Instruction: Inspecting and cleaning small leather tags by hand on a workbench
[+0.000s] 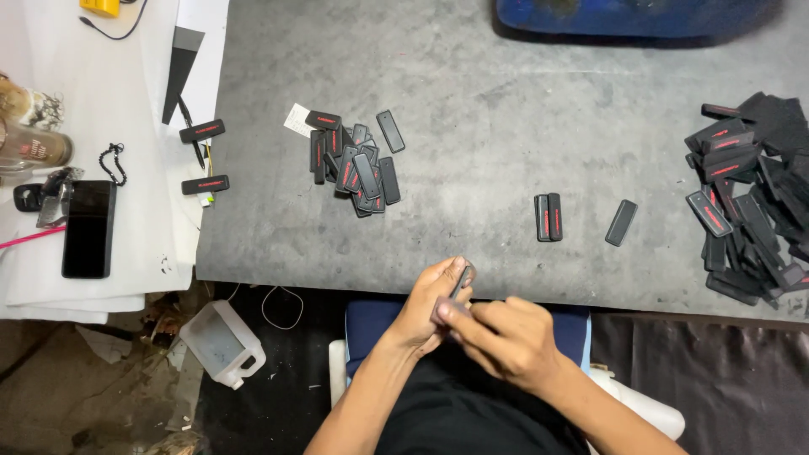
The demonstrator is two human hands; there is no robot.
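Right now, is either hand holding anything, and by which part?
Yes. The left hand grips a small dark rectangular piece around its lower end; the right hand pinches that same end with its fingertips. The upper end sticks out free.

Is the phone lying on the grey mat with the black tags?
No, the phone lies on white paper left of the grey mat.

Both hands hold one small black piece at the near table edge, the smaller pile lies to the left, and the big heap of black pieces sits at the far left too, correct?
Not quite. The head view shows the big heap at the right edge of the table, not the left. The rest stands: left hand and right hand hold one black piece, smaller pile to the left.
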